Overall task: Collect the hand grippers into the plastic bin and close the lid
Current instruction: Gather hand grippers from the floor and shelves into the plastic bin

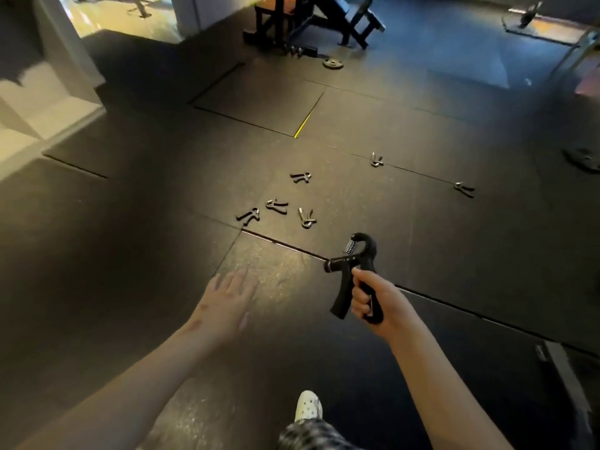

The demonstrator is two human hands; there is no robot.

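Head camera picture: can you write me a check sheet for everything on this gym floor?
Surface: dark rubber floor mats, seams showing.
Job's things: one black hand gripper is held up; six loose grippers lie on the mats, four clustered and two farther right. The plastic bin is not in view.
Clutter: a weight plate lies flat near the bench.
Grippers: the right hand grips one handle; the left hand is open with straight fingers.
Cables: nothing seen.
Surroundings: black bench frame far ahead; white shoe below.
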